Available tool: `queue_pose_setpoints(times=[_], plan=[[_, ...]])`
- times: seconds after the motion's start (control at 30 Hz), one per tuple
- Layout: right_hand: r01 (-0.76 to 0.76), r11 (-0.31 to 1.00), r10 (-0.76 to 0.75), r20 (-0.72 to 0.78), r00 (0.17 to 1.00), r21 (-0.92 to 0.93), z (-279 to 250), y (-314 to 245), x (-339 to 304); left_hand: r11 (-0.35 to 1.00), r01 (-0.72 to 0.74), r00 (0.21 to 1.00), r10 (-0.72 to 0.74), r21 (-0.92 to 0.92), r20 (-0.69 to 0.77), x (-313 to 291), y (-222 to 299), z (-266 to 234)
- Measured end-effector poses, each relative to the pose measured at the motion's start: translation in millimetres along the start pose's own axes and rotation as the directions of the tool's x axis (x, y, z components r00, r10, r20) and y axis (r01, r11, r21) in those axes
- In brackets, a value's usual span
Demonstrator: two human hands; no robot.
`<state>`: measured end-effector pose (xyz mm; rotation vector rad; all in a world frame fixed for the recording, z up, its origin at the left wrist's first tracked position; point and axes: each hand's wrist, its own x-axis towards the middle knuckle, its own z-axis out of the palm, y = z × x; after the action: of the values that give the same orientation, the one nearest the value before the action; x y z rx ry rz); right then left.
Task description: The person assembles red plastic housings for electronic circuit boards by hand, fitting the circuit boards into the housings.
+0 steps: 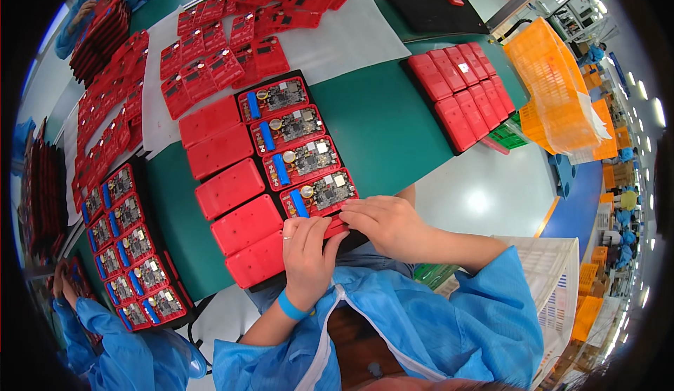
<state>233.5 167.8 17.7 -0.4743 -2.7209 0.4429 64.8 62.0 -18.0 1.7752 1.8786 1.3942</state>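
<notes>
My left hand (309,259) and my right hand (385,227) meet at the near end of a black tray, fingers bent and closed on a red plastic case (338,227). The hands hide most of this case. Just beyond them is an open red case (289,207) with a circuit board (328,189), a blue cylindrical battery (299,203) and a round coin-like part. Several more such open cases run up the same column. To their left, a column of closed red cases (239,225) lies face down or covered; I cannot tell which.
Red covers (203,78) lie spread on white sheeting (365,36). At left sits a tray of open cases (133,264); at right, a tray of closed red cases (460,85). Orange crates (554,75) stand beyond the table's right edge. Co-workers' hands (63,282) show at left.
</notes>
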Motion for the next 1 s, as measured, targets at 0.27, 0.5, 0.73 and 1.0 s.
queue_pose_setpoints(times=[0.27,0.5,0.73,1.0], plan=[[0.047,0.999,-0.047,-0.003,0.999,0.008,12,-10,11,0.999,-0.025,1.000,0.025,-0.046,-0.004,-2,-4,0],[0.090,0.982,-0.107,-0.094,0.990,-0.165,-13,-27,8,0.995,-0.092,0.996,0.091,0.024,0.013,-2,-6,0],[-0.331,0.941,0.339,-0.229,0.913,0.072,-46,41,6,0.988,-0.123,0.990,0.129,0.095,-0.058,-12,-8,0],[-0.369,0.908,0.268,-0.400,0.877,-0.200,17,143,-13,0.979,-0.167,0.983,0.175,0.119,-0.055,-13,-8,1]])
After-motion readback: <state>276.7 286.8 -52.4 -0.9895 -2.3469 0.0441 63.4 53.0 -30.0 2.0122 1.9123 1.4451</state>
